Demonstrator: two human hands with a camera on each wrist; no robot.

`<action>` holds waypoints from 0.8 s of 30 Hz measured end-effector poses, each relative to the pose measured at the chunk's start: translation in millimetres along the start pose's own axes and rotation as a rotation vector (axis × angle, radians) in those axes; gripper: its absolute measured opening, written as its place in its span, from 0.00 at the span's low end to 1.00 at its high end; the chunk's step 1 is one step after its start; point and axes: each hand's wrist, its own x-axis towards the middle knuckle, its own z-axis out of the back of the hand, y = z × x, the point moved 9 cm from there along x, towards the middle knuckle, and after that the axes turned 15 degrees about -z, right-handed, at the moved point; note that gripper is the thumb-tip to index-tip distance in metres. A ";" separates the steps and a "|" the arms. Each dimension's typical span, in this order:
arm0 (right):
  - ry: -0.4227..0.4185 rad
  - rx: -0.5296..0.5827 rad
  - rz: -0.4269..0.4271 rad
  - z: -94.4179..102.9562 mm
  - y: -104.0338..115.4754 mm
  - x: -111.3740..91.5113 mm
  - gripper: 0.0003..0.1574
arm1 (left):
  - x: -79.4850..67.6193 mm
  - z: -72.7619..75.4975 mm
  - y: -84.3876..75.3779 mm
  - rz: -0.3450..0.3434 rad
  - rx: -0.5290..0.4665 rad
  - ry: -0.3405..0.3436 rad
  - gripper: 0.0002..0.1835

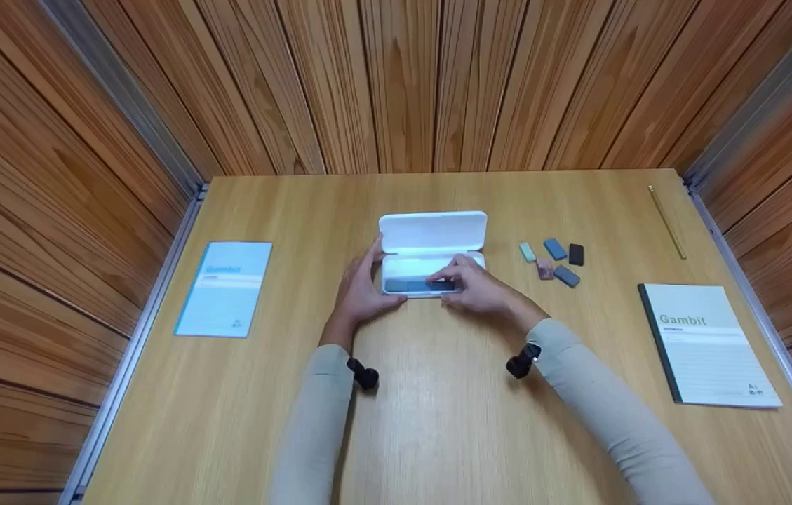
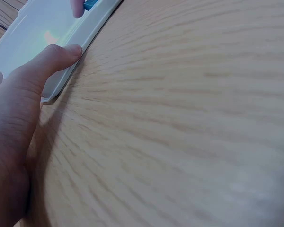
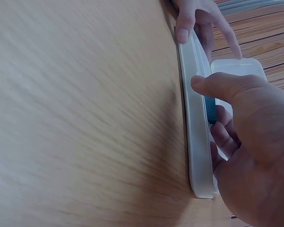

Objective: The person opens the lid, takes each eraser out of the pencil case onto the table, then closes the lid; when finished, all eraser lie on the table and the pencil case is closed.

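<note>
A white pencil case (image 1: 432, 233) lies with its hinged lid raised at the middle of the table. My left hand (image 1: 362, 287) grips its left end, the thumb (image 2: 61, 56) on the front wall and the fingers around the side toward the lid. Over the right half of the case, my right hand (image 1: 478, 286) curls its fingers inside around a dark blue eraser (image 1: 442, 286), seen as teal (image 3: 210, 109) in the right wrist view. The right thumb (image 3: 206, 85) overlaps the front wall there. More blue-grey blocks (image 1: 399, 286) lie in the case along its front wall.
Right of the case lie several small erasers: green (image 1: 527, 252), blue (image 1: 555, 249), black (image 1: 576, 254), pinkish (image 1: 544, 268) and dark blue (image 1: 567, 276). A pencil (image 1: 667, 223) is farther right, beyond a notebook (image 1: 711, 351). Another notebook (image 1: 224, 291) lies at left.
</note>
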 end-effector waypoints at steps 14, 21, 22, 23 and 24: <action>0.013 0.006 0.054 4.7 1.8 -2.0 0.23 | -0.2 -0.3 1.2 0.023 0.000 0.003 0.69; 0.003 0.065 0.014 12.7 -4.5 -0.4 0.25 | 0.7 0.2 1.1 0.003 0.000 -0.001 0.69; -0.003 0.070 0.006 13.8 -5.9 0.0 0.25 | 0.4 0.2 0.9 0.002 -0.001 -0.001 0.69; -0.008 0.078 -0.001 14.8 -7.0 0.1 0.25 | 0.2 0.2 0.8 0.002 -0.001 0.000 0.69; -0.015 0.084 -0.006 15.7 -8.1 0.2 0.25 | -0.1 0.2 0.7 0.004 -0.003 0.000 0.69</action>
